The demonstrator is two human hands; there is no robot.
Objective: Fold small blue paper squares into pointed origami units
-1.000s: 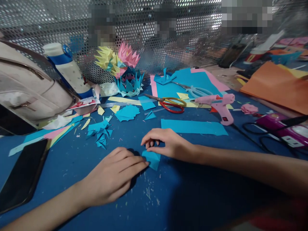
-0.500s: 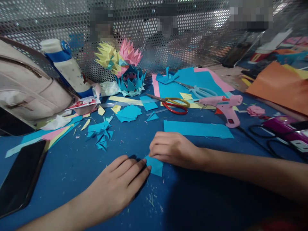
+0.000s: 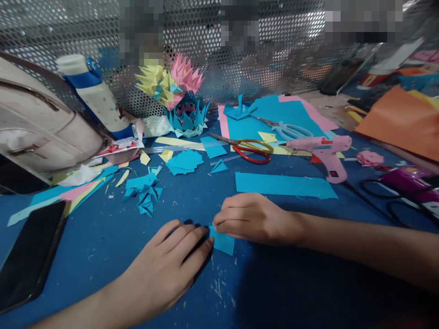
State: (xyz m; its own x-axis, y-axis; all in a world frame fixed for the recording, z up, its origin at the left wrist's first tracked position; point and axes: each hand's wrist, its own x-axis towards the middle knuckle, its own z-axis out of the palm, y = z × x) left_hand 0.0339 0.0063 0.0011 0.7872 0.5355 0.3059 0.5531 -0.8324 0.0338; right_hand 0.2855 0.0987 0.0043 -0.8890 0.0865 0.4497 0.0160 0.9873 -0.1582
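A small blue paper piece (image 3: 223, 242) lies on the dark blue table between my hands. My right hand (image 3: 255, 218) has its fingers curled together in a pinch at the paper's upper edge. With its fingers apart, my left hand (image 3: 173, 258) rests palm down, its fingertips touching the paper's left edge. Beyond my right hand lies a long blue paper strip (image 3: 284, 185). Several folded blue pieces (image 3: 146, 192) sit in a group to the left, with a stack of small blue papers (image 3: 185, 161) behind them.
Scissors with red and yellow handles (image 3: 252, 148), light blue scissors (image 3: 293, 130) and a pink glue gun (image 3: 329, 151) lie farther back. A phone (image 3: 32, 256) is at the left. Paper flowers (image 3: 187, 114), a bottle (image 3: 98, 98) and a bag (image 3: 41, 123) stand behind.
The right hand has shifted slightly down, and the small paper's free corner is a little lower. The view has moved slightly. The left hand stays at the paper's edge.
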